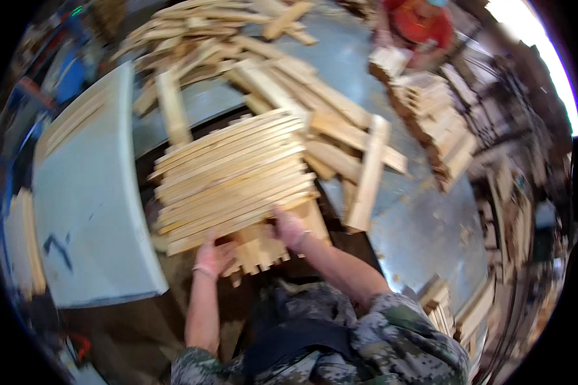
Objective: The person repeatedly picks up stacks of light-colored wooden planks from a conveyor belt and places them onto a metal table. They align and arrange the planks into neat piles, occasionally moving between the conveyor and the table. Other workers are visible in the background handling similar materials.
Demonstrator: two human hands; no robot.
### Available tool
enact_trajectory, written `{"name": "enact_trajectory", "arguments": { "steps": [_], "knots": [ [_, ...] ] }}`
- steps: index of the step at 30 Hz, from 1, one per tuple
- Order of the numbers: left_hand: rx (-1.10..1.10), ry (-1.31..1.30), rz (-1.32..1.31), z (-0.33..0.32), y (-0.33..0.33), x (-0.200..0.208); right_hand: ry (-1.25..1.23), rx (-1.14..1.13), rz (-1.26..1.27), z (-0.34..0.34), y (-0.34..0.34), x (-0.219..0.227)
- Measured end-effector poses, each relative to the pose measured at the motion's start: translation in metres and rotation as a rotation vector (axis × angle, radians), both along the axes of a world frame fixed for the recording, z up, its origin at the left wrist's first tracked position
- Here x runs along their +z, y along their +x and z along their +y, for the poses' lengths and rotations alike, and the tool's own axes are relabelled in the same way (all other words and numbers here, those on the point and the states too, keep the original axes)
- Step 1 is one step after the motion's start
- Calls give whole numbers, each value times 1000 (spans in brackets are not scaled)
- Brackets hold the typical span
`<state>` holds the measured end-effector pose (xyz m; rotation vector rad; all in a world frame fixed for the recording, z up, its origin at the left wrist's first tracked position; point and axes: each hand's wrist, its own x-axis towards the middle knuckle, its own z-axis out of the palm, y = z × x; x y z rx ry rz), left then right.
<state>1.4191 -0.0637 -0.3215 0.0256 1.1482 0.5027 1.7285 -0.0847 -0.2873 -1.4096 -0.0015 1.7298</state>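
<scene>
Grey worktop (424,224) spreads behind; stacked slats (231,173) lie just ahead of left grip (214,258) and right grip (290,228), touching both, closure impossible to tell; long, straight, pale wood.

A slat stack (231,181), left hand (214,256) and right hand (290,230) at its near edge. Left of the stack, a panel (99,212). Beyond the stack and to its right, loose boards (270,88) on a worktop (424,224); farther right, a board row (433,109).

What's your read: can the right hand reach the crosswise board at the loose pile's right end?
Probably yes: nothing visible covers the crosswise board, though the right hand is at the slat stack.
</scene>
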Motion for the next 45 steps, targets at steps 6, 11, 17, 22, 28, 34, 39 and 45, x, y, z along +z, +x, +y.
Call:
{"name": "enact_trajectory", "arguments": {
  "steps": [6, 11, 17, 22, 28, 34, 39, 45],
  "knots": [
    [95, 94, 171, 0, 30, 39, 34, 139, -106, -14, 5, 15],
    [-425, 35, -191, -16, 98, 109, 119, 251, 146, -110, 67, 14],
    [-714, 131, -233, -53, 287, 154, 115, -284, 345, -243, 248, 66],
    [-951, 235, -197, -42, 484, 100, 216, -721, -29, -342, 433, -14],
    [-1169, 578, 113, -46, 732, 54, -343, -500, -1080, -370, 630, -62],
    [-1288, 984, 372, -10, 919, -4, -638, -334, -1204, -335, 754, -76],
    [-832, 950, 314, 25, 1021, -40, -501, -358, -1468, -304, 789, -108],
    [-669, 867, 374, 36, 1063, -61, -361, -944, -1256, -259, 805, -122]
  ]
}}
